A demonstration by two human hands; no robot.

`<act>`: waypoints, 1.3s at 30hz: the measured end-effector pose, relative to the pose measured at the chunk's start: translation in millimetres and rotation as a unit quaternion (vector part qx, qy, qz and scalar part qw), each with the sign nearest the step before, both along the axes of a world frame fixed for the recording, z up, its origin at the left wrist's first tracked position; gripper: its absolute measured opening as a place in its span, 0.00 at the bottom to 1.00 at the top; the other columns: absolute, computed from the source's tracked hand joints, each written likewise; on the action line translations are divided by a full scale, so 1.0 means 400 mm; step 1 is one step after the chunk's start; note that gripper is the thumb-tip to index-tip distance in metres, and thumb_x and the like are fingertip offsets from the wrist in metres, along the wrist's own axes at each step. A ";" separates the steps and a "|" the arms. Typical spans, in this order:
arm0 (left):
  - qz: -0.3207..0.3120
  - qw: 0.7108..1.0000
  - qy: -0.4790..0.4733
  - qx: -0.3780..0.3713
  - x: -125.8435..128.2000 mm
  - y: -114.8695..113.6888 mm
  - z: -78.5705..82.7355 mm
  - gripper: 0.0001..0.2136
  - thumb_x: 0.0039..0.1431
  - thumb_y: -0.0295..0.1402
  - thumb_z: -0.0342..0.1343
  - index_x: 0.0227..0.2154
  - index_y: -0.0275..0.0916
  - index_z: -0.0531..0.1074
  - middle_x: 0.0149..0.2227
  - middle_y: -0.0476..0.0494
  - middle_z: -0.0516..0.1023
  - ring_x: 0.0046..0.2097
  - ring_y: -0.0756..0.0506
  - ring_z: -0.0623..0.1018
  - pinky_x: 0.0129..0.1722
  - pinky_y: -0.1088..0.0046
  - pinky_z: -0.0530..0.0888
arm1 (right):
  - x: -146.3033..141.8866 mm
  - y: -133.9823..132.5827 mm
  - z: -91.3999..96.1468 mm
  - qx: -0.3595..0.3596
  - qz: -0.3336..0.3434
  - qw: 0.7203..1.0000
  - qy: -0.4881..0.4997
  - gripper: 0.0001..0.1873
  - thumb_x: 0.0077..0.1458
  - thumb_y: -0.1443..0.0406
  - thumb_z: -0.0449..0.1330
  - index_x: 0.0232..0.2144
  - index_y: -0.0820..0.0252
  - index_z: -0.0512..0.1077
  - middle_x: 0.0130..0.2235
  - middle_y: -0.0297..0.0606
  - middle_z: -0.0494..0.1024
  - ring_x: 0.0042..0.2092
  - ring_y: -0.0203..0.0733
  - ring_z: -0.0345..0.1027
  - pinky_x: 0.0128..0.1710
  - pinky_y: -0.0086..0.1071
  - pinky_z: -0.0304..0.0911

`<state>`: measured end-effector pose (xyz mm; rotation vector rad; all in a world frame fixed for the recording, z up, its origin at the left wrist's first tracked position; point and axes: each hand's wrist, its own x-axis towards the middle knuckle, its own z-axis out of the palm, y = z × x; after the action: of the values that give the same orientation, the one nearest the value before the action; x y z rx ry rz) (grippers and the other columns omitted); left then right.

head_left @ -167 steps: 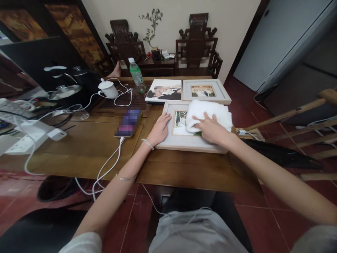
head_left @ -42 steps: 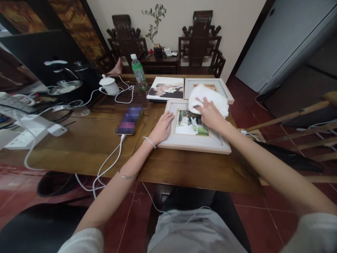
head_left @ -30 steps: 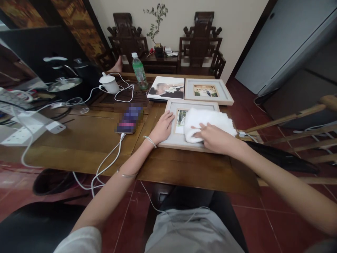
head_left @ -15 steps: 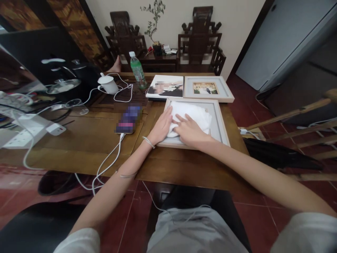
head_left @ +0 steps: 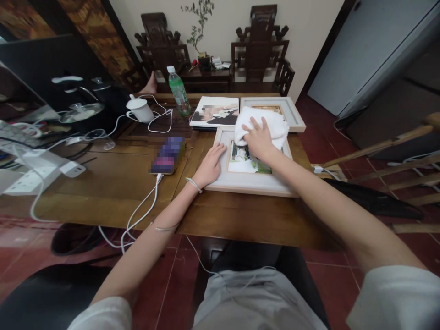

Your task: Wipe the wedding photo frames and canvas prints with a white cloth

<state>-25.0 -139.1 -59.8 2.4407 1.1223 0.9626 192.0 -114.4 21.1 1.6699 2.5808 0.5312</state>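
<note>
A light wooden picture frame (head_left: pixel 252 189) lies flat on the table, with part of a picture showing under its pane. My left hand (head_left: pixel 210 167) rests open on the frame's left edge, fingers stretched along it. On top of a folded white cloth (head_left: pixel 275 126), my right hand (head_left: pixel 259 141) lies with fingers spread, pressing it down. The cloth covers the upper part of this frame and overlaps the lower edge of a second framed picture (head_left: pixel 297 120) behind it.
Left of the second frame lies a photo panel (head_left: pixel 216 112). A green bottle (head_left: pixel 179 91), a lidded white cup (head_left: pixel 140 109) and a phone (head_left: pixel 167 156) on a charging cable stand or lie to the left. A power strip (head_left: pixel 32 176) sits at the far left. Someone's bare foot (head_left: pixel 150 85) shows beyond the table.
My right hand has slid the cloth away from me and slightly right, uncovering part of the picture. My left hand stays at the frame's left edge, a little lower.
</note>
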 end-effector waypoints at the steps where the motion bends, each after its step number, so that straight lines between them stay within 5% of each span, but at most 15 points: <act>1: 0.002 1.000 0.000 0.002 0.001 0.000 0.000 0.29 0.55 0.18 0.44 0.61 0.37 0.65 0.65 0.39 0.66 0.69 0.39 0.59 0.69 0.50 0.56 | 0.029 -0.006 0.003 0.002 -0.012 1.000 -0.007 0.24 0.60 0.76 0.47 0.49 0.62 0.78 0.64 0.42 0.67 0.69 0.60 0.47 0.65 0.61 0.39; 8: 0.018 1.000 0.003 0.006 0.010 -0.005 0.006 0.29 0.53 0.17 0.44 0.59 0.36 0.67 0.63 0.39 0.69 0.69 0.39 0.61 0.69 0.51 0.58 | 0.197 -0.065 0.027 -0.011 -0.113 0.992 -0.062 0.26 0.60 0.76 0.47 0.58 0.73 0.69 0.55 0.55 0.75 0.66 0.55 0.54 0.62 0.55 0.49; 14: 0.024 1.000 0.016 0.005 0.013 -0.007 0.009 0.28 0.54 0.18 0.44 0.58 0.32 0.68 0.63 0.34 0.68 0.69 0.38 0.61 0.69 0.51 0.57 | 0.191 -0.241 0.055 -0.063 -0.036 0.992 -0.101 0.23 0.53 0.78 0.47 0.42 0.67 0.80 0.63 0.48 0.69 0.63 0.59 0.58 0.57 0.50 0.59; 21: 0.053 0.996 0.015 -0.072 0.033 -0.020 0.043 0.22 0.67 0.33 0.42 0.60 0.31 0.65 0.65 0.34 0.65 0.70 0.39 0.57 0.70 0.53 0.52 | 0.103 -0.407 0.095 -0.176 0.114 0.978 0.013 0.28 0.44 0.80 0.51 0.43 0.62 0.80 0.63 0.43 0.69 0.65 0.54 0.58 0.60 0.46 0.61; 26: 0.064 0.978 -0.099 -0.171 0.041 -0.025 0.059 0.28 0.71 0.48 0.33 0.64 0.38 0.61 0.69 0.40 0.58 0.71 0.42 0.56 0.70 0.60 0.50 | -0.033 -0.362 0.054 -0.181 0.161 0.968 0.057 0.28 0.48 0.79 0.51 0.48 0.62 0.78 0.66 0.40 0.63 0.69 0.53 0.50 0.64 0.47 0.55; 30: 0.049 0.976 -0.136 -0.162 0.040 -0.031 0.056 0.31 0.70 0.53 0.33 0.67 0.38 0.55 0.71 0.39 0.53 0.71 0.41 0.53 0.71 0.59 0.47 | -0.120 -0.268 0.030 -0.179 0.101 0.978 0.030 0.23 0.55 0.76 0.52 0.49 0.62 0.77 0.68 0.42 0.59 0.69 0.58 0.47 0.65 0.54 0.50; 35: 0.029 0.984 -0.122 -0.128 0.049 -0.042 0.061 0.39 0.67 0.58 0.33 0.69 0.31 0.47 0.72 0.32 0.47 0.72 0.38 0.50 0.71 0.58 0.46 | -0.128 -0.134 0.017 -0.099 0.037 0.993 0.047 0.24 0.61 0.74 0.48 0.54 0.64 0.74 0.68 0.45 0.59 0.69 0.60 0.47 0.64 0.60 0.48; 39: 0.019 0.983 -0.139 -0.119 0.052 -0.045 0.064 0.39 0.67 0.59 0.32 0.70 0.35 0.45 0.72 0.34 0.46 0.72 0.38 0.49 0.71 0.56 0.46 | -0.117 -0.108 0.009 -0.088 0.045 0.994 0.044 0.23 0.62 0.74 0.47 0.54 0.66 0.74 0.68 0.45 0.59 0.69 0.60 0.46 0.64 0.56 0.48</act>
<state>-4.1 -157.0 -34.3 2.0315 1.1169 1.0739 145.3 -157.7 24.7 1.5617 2.6833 0.2285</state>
